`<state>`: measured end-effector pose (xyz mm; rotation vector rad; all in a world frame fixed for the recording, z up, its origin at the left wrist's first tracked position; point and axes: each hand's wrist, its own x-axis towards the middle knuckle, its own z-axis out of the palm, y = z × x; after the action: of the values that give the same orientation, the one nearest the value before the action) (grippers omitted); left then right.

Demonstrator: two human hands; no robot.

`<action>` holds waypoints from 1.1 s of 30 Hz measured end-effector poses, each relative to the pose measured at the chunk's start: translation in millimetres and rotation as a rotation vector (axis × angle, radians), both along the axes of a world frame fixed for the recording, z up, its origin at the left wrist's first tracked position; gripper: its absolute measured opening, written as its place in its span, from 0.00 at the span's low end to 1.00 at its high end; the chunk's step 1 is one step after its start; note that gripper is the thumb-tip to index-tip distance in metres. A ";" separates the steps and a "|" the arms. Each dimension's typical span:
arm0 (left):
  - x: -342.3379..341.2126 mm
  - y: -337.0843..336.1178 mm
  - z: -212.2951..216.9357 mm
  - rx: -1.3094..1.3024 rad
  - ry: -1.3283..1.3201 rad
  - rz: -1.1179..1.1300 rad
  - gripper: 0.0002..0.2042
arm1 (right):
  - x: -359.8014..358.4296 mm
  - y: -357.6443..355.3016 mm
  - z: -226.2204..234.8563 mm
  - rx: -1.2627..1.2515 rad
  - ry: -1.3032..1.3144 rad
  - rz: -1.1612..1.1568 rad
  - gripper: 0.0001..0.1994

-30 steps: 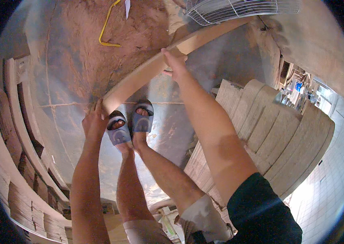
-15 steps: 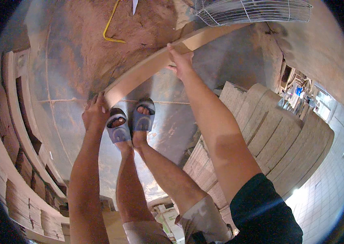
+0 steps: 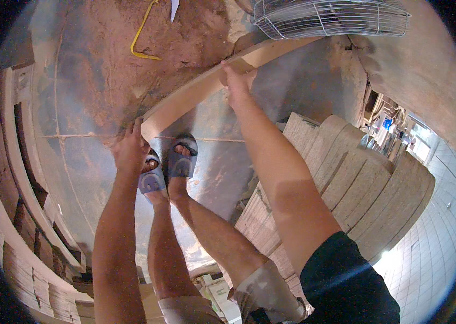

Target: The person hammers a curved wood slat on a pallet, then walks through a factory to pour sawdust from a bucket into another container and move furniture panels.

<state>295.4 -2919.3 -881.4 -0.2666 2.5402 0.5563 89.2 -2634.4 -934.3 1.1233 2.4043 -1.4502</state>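
A long, pale wooden board point(image 3: 187, 100) runs slantwise in front of me, from low at the left to high at the right. Its near left end is in my left hand point(image 3: 129, 150), with the fingers curled at the board's edge. Farther along, my right hand point(image 3: 237, 85) grips the board, thumb on the upper edge and the other fingers partly hidden behind it. The far end passes under or behind a round wire guard point(image 3: 333, 19), so that end is hidden.
Reddish-brown sawdust point(image 3: 185, 38) covers the floor beyond the board, with a bent yellow rod point(image 3: 139, 46) there. Stacked thick boards point(image 3: 346, 178) stand close on my right. More wood pieces point(image 3: 9, 178) line the left side. My sandalled feet point(image 3: 181, 156) are just below the board.
The view has shifted slightly, so the floor and stacks sit a little differently in it. Both hands keep their hold on the board, whose slant looks nearly the same.
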 end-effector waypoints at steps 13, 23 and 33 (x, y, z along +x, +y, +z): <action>-31.9 47.0 -18.1 0.114 -0.093 0.100 0.38 | 5.1 38.0 -25.9 -0.265 0.336 -0.027 0.31; -3.1 22.9 -1.3 -0.119 -0.311 0.097 0.35 | 63.0 -35.0 1.5 -0.221 0.158 -0.038 0.26; 6.9 -11.6 39.3 0.029 -0.040 0.155 0.39 | 140.9 4.8 22.7 0.108 -0.143 0.639 0.30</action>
<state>302.3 -2930.9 -842.1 -0.4620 2.4843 0.6398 230.1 -2629.7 -911.7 0.3779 2.4281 -1.0007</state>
